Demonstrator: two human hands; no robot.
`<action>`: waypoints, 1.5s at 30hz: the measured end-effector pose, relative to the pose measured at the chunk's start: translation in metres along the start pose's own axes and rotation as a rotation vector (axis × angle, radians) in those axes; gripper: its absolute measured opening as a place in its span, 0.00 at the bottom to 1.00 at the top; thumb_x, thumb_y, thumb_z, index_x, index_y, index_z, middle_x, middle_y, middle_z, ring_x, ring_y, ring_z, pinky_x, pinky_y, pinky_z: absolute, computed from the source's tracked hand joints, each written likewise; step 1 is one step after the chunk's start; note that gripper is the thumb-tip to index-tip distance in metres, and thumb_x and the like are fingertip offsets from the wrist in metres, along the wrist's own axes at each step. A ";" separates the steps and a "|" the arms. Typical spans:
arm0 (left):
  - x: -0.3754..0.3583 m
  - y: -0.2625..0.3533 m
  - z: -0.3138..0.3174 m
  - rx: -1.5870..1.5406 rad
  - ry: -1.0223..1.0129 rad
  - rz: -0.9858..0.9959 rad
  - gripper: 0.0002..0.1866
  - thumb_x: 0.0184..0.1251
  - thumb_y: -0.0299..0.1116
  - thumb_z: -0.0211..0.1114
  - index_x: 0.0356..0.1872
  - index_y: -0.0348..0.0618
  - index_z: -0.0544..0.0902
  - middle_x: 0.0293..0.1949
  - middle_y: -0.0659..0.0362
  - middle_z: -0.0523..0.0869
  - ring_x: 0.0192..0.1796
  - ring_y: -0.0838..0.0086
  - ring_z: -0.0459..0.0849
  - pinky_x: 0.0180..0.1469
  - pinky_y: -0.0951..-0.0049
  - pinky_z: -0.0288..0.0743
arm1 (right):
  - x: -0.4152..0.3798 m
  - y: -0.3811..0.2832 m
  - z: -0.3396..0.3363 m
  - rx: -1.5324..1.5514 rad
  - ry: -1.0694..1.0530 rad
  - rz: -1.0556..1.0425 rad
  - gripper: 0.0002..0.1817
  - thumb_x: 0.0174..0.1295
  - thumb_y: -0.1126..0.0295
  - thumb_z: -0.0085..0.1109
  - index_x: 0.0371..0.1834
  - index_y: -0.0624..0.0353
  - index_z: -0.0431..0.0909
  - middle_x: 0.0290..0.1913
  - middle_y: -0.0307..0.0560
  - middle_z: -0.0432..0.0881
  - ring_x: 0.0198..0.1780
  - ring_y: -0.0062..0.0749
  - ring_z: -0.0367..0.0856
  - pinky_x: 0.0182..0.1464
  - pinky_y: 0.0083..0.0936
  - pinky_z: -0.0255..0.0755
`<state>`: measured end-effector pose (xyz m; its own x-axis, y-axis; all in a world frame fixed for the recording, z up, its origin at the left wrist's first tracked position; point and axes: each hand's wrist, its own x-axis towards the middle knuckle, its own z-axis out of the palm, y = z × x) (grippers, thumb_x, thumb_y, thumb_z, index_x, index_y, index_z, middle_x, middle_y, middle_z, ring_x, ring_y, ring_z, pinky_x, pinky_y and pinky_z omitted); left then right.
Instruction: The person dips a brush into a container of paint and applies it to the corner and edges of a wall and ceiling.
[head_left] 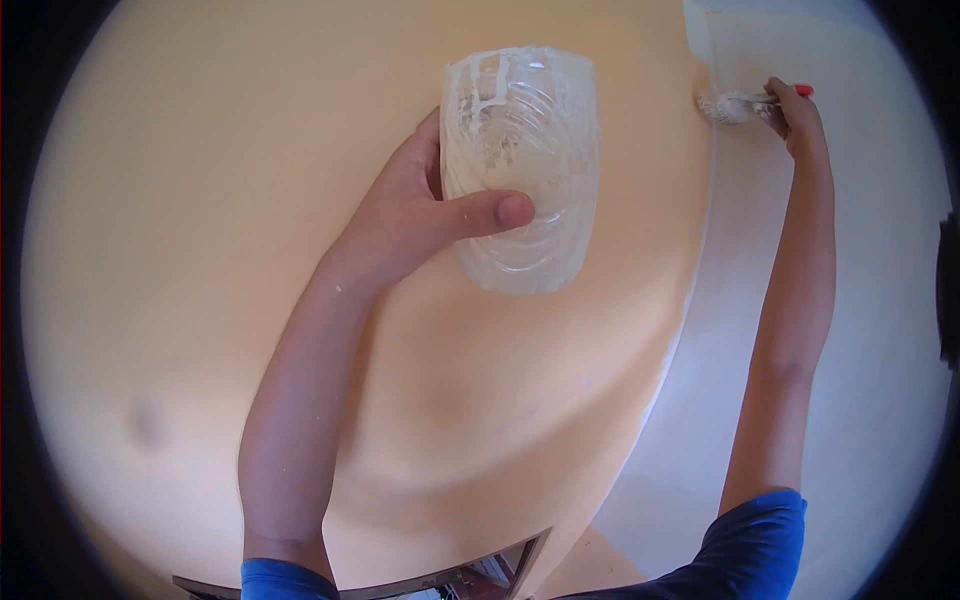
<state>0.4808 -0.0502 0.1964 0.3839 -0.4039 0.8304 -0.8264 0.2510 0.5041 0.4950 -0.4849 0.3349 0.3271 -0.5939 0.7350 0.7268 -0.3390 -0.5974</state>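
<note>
A clear plastic container [520, 170], cut open at the top and streaked inside and out with whitish paint, sits high in the middle of the view, held up against a peach-coloured wall [200, 250]. The left hand [420, 215] wraps around its left side, fingers curled behind it and the thumb pressed across its front, so the grip is closed firmly on the container. A little pale paint pools in its lower half, and the ridged sides show through the smears. Up and to the right, well apart from the container, the right hand [795, 115] is closed around a paintbrush [745, 103] with a red handle end. The brush's pale bristles point left and touch the surface right at the edge where the peach wall meets a white-painted area [880, 300]. Both arms reach upward from the bottom of the view, bare to the upper arm, with blue sleeves [760, 545] showing at the lower edge. Near the bottom centre, the top corner of a frame [500, 565] shows in the wall.
</note>
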 end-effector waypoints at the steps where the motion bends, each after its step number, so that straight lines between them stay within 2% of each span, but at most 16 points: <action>1: -0.005 0.008 0.001 -0.003 -0.004 0.001 0.44 0.37 0.41 0.77 0.57 0.37 0.63 0.50 0.54 0.75 0.55 0.67 0.73 0.58 0.68 0.64 | 0.003 -0.011 -0.001 -0.095 -0.090 -0.005 0.13 0.51 0.66 0.58 0.30 0.67 0.74 0.29 0.48 0.76 0.27 0.26 0.79 0.25 0.15 0.78; 2: -0.004 0.008 0.002 -0.033 -0.021 0.002 0.44 0.37 0.41 0.77 0.57 0.37 0.63 0.50 0.54 0.75 0.54 0.67 0.73 0.58 0.68 0.64 | 0.015 -0.017 -0.001 -0.101 -0.077 -0.011 0.13 0.51 0.66 0.58 0.30 0.67 0.74 0.29 0.48 0.76 0.27 0.26 0.79 0.25 0.15 0.78; 3: -0.030 0.055 0.016 -0.055 -0.031 0.001 0.44 0.36 0.40 0.77 0.57 0.37 0.63 0.50 0.54 0.75 0.54 0.67 0.73 0.58 0.68 0.64 | 0.011 -0.062 -0.022 -0.089 -0.095 -0.028 0.13 0.51 0.67 0.58 0.30 0.68 0.74 0.30 0.48 0.76 0.27 0.27 0.79 0.26 0.16 0.79; 5: -0.049 0.095 0.023 -0.044 -0.029 0.012 0.45 0.36 0.40 0.77 0.57 0.37 0.63 0.50 0.54 0.75 0.54 0.67 0.73 0.58 0.68 0.64 | 0.028 -0.106 -0.025 -0.064 -0.124 -0.046 0.13 0.51 0.68 0.59 0.31 0.69 0.73 0.31 0.49 0.76 0.27 0.29 0.80 0.26 0.18 0.79; 9: -0.052 0.103 0.025 -0.004 -0.002 0.019 0.46 0.36 0.42 0.77 0.58 0.37 0.62 0.50 0.54 0.75 0.55 0.67 0.73 0.58 0.68 0.64 | 0.067 -0.132 -0.002 0.233 -0.002 -0.080 0.13 0.50 0.68 0.60 0.33 0.67 0.72 0.31 0.47 0.76 0.26 0.28 0.78 0.29 0.18 0.80; 13: -0.053 0.104 0.029 -0.044 -0.031 0.017 0.46 0.36 0.43 0.77 0.58 0.37 0.62 0.50 0.54 0.75 0.55 0.67 0.73 0.58 0.68 0.64 | 0.049 -0.145 -0.011 0.565 0.216 -0.106 0.12 0.50 0.70 0.60 0.33 0.67 0.72 0.31 0.47 0.76 0.28 0.30 0.79 0.29 0.21 0.81; 16: -0.054 0.104 0.029 -0.059 -0.021 0.020 0.46 0.35 0.43 0.77 0.58 0.37 0.62 0.50 0.54 0.75 0.55 0.67 0.72 0.59 0.68 0.64 | 0.015 -0.117 -0.011 0.421 0.296 -0.158 0.11 0.51 0.71 0.59 0.32 0.67 0.71 0.31 0.45 0.76 0.29 0.29 0.78 0.28 0.21 0.79; 18: -0.054 0.104 0.030 -0.068 -0.021 0.024 0.46 0.35 0.42 0.77 0.58 0.37 0.63 0.50 0.55 0.75 0.55 0.67 0.72 0.59 0.68 0.63 | -0.006 -0.083 -0.020 0.395 0.208 -0.199 0.10 0.51 0.70 0.58 0.32 0.65 0.71 0.30 0.43 0.76 0.28 0.27 0.77 0.27 0.20 0.77; 24: -0.056 0.103 0.031 -0.060 -0.017 0.035 0.46 0.35 0.41 0.77 0.58 0.37 0.63 0.51 0.54 0.75 0.56 0.67 0.71 0.60 0.68 0.63 | -0.108 -0.065 -0.081 0.132 0.149 -0.047 0.08 0.50 0.69 0.56 0.28 0.62 0.71 0.26 0.41 0.74 0.24 0.23 0.76 0.25 0.18 0.75; 29: -0.059 0.108 0.033 -0.067 -0.023 0.006 0.46 0.36 0.41 0.77 0.58 0.37 0.63 0.51 0.54 0.74 0.56 0.67 0.71 0.60 0.67 0.62 | -0.086 -0.074 -0.091 -0.108 -0.014 0.076 0.10 0.47 0.68 0.58 0.25 0.64 0.71 0.22 0.40 0.72 0.20 0.23 0.72 0.23 0.18 0.76; 33: -0.059 0.115 0.036 -0.042 -0.019 0.014 0.46 0.36 0.41 0.77 0.59 0.38 0.62 0.52 0.54 0.74 0.56 0.66 0.71 0.60 0.67 0.62 | -0.014 -0.104 -0.053 -0.053 -0.050 -0.018 0.12 0.47 0.69 0.58 0.29 0.68 0.71 0.28 0.45 0.74 0.24 0.28 0.75 0.27 0.22 0.79; 35: -0.061 0.119 0.039 -0.031 -0.019 0.010 0.47 0.35 0.42 0.77 0.59 0.38 0.62 0.51 0.54 0.74 0.56 0.66 0.71 0.60 0.67 0.63 | 0.027 -0.133 -0.041 0.245 0.055 -0.102 0.11 0.50 0.69 0.59 0.29 0.66 0.72 0.26 0.43 0.74 0.26 0.27 0.76 0.30 0.21 0.80; 36: -0.061 0.119 0.039 -0.030 -0.014 0.001 0.47 0.35 0.42 0.78 0.59 0.38 0.62 0.51 0.54 0.74 0.56 0.66 0.71 0.60 0.67 0.63 | 0.032 -0.141 -0.040 0.254 0.054 -0.104 0.11 0.50 0.69 0.59 0.29 0.66 0.72 0.26 0.43 0.74 0.26 0.27 0.76 0.30 0.21 0.80; 38: -0.062 0.121 0.039 -0.021 0.000 -0.005 0.47 0.35 0.42 0.78 0.59 0.38 0.62 0.51 0.54 0.74 0.56 0.66 0.71 0.60 0.67 0.63 | 0.029 -0.158 -0.030 0.416 0.115 -0.128 0.19 0.49 0.71 0.57 0.37 0.75 0.66 0.37 0.51 0.75 0.30 0.34 0.79 0.30 0.27 0.80; 43: -0.062 0.120 0.039 -0.045 -0.009 -0.016 0.48 0.34 0.43 0.78 0.59 0.38 0.62 0.51 0.54 0.74 0.57 0.66 0.71 0.60 0.67 0.63 | 0.002 -0.087 -0.028 0.463 0.193 -0.144 0.13 0.51 0.73 0.55 0.35 0.72 0.67 0.34 0.46 0.75 0.28 0.31 0.77 0.28 0.25 0.78; 45: -0.062 0.117 0.038 -0.049 -0.005 -0.001 0.48 0.34 0.43 0.78 0.59 0.38 0.62 0.52 0.54 0.74 0.57 0.67 0.71 0.60 0.67 0.62 | -0.049 -0.059 -0.042 0.445 0.187 -0.114 0.10 0.51 0.71 0.55 0.31 0.68 0.69 0.32 0.45 0.74 0.27 0.29 0.76 0.26 0.24 0.78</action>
<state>0.3445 -0.0289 0.1946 0.3826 -0.4087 0.8286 -0.8049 0.2928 0.5161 0.4108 -0.4668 0.3204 0.1462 -0.7057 0.6932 0.9522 -0.0895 -0.2920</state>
